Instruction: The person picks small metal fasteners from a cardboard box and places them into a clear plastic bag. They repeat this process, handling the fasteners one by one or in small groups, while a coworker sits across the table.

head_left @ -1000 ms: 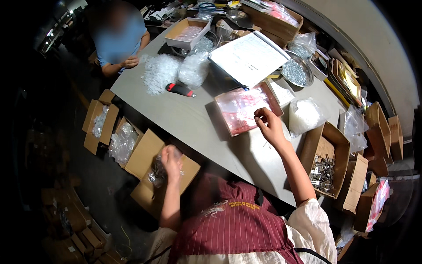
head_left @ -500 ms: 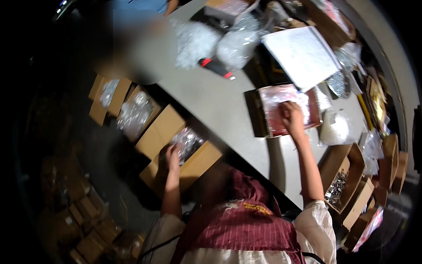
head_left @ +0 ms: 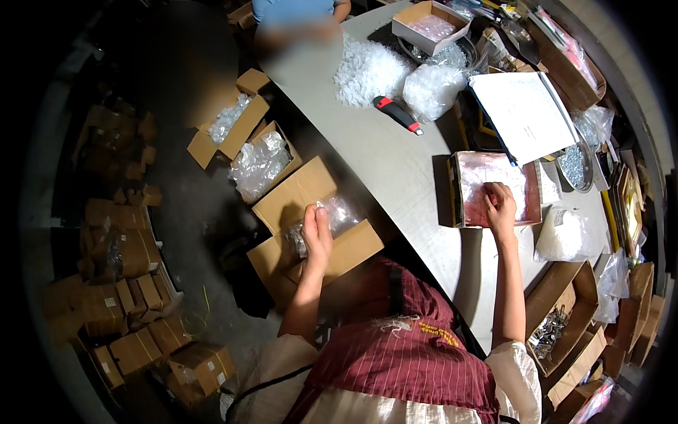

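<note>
My left hand [head_left: 317,232] is over an open cardboard box [head_left: 295,194] at the table's near left side. Its fingers are pressed together, and clear plastic bags [head_left: 340,214] lie in the box right beside the fingertips. Whether the hand grips one of them is hidden. On the table, my right hand [head_left: 500,206] reaches into a shallow box [head_left: 534,203] that holds pinkish clear plastic bags [head_left: 474,185]. The fingers there are bent together and their tips point down at the plastic; what they pinch, if anything, is too small to make out.
A red-and-black utility knife [head_left: 397,115] lies near a heap of small clear pieces [head_left: 371,71] and a filled bag [head_left: 432,92]. Papers [head_left: 524,116] overhang the shallow box. A cardboard box of metal parts [head_left: 579,304] stands at right. Another person's blue sleeve [head_left: 293,10] shows beyond.
The view has shifted, moving the scene rightward and down. My left hand has risen from the bags, its fingers now upright. My right hand remains in the shallow box.
</note>
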Demonstrator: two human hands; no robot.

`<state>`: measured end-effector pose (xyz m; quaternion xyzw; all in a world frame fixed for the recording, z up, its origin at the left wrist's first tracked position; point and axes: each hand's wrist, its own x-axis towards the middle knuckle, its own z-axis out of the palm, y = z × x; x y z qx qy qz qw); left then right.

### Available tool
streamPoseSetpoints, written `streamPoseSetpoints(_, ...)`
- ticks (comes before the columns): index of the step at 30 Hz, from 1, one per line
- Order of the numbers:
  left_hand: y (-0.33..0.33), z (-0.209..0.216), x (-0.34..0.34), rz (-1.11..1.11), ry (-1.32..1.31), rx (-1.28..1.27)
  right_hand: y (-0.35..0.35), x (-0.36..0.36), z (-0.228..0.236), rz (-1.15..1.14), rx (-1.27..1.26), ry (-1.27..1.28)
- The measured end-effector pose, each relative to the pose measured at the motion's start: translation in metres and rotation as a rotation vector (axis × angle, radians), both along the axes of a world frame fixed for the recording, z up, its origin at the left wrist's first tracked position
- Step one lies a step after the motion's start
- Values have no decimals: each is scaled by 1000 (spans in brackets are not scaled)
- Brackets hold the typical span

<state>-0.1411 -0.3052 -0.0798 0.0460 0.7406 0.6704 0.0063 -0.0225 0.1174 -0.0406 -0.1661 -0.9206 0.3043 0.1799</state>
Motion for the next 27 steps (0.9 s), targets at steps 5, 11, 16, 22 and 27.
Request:
streamPoseSetpoints(5, 5, 35, 26, 32, 100, -121, -6, -1, 4, 21, 239, 162)
streamPoseSetpoints(11, 38, 110, 80, -152, 252, 39, -112, 10, 75, 241, -467, 200)
streamPoseSetpoints(16, 61, 137, 107, -269, 326, 93, -187, 33, 152, 539, -696, 52)
streamPoseSetpoints(22, 72, 173, 124, -265, 359, 28, -182, 53, 169, 471, -635, 207)
streamPoseSetpoints(27, 65, 191, 128, -311, 440, -32, -168, 65, 171, 563, -442, 329)
